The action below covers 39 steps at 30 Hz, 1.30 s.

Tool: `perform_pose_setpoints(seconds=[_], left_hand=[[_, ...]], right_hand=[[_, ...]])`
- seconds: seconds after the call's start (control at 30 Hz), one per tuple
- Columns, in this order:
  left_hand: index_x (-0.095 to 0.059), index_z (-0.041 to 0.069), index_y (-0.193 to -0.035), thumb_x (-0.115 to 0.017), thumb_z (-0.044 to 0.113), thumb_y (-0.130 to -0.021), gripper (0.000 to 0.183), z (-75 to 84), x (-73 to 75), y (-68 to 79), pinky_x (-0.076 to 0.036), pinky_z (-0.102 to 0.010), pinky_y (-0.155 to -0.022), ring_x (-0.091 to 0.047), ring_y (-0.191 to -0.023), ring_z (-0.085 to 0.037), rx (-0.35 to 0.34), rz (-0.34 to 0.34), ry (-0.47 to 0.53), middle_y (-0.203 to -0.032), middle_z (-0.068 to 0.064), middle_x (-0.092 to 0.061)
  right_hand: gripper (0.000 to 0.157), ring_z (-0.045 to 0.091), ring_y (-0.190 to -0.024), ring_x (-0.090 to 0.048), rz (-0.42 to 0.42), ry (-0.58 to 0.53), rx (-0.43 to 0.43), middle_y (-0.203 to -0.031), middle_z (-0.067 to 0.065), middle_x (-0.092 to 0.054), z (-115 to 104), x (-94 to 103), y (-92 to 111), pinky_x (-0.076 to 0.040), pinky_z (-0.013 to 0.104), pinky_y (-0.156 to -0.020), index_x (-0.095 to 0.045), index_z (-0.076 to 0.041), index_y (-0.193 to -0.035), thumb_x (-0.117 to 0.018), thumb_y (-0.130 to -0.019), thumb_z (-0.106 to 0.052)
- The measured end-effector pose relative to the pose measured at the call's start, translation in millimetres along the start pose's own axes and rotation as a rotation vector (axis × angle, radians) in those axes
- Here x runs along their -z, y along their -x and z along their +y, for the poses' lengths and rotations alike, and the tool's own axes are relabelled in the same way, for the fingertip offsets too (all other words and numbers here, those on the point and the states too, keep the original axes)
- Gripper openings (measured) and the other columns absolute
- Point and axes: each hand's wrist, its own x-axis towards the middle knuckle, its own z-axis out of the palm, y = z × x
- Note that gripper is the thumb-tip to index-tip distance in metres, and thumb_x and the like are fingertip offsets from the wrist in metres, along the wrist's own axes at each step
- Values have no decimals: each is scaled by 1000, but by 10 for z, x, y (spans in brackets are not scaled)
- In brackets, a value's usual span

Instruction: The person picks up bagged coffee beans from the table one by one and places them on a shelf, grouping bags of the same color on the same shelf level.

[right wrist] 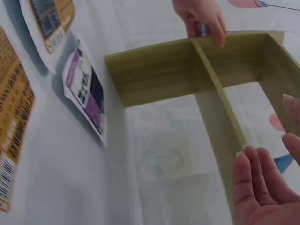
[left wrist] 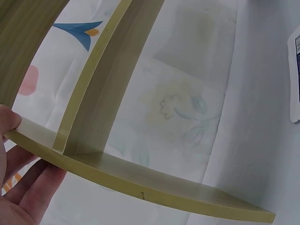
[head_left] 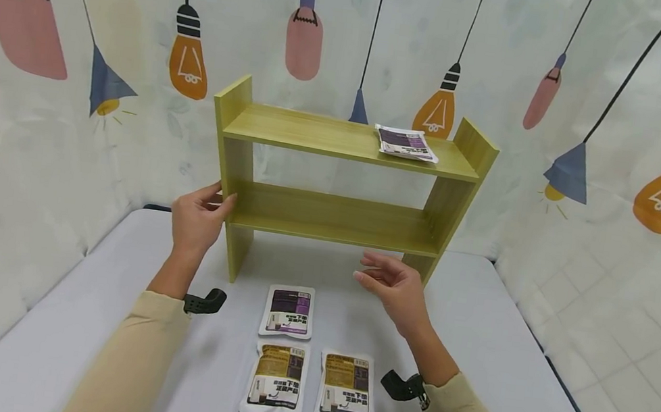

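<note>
A light-wood two-tier shelf [head_left: 335,217] stands toward the back of the white table. My left hand [head_left: 199,218] pinches its left side panel [left wrist: 136,183], thumb at the front edge and fingers around the outer face. My right hand [head_left: 392,288] is held below and in front of the lower board [head_left: 335,219], thumb and fingers apart with nothing between them. In the right wrist view its fingertips [right wrist: 251,152] overlap that board's front edge. A purple-and-white packet [head_left: 406,144] lies flat on the top board, toward the right.
Nearer me on the table [head_left: 214,369] lie a purple-labelled packet [head_left: 288,311] and, in front of it, two gold-labelled packets side by side, the left one [head_left: 276,380] and the right one [head_left: 347,391]. A wall sheet printed with lamps [head_left: 349,45] hangs behind the shelf.
</note>
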Motion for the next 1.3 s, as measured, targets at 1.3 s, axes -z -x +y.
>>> perform_pose_setpoints(seconds=[1.3], left_hand=[[-67,18,-136,-69,31,-97,41,19,-10,8,-47,-4,-66,-75,-90,-35,23,0,-13,-115,-15,-77]], right_hand=[[65,38,-122,-66,-187,32,-303,-145,23,-58,537,-595,96,-57,47,-96,-63,-11,-140,-86,-83,-31]])
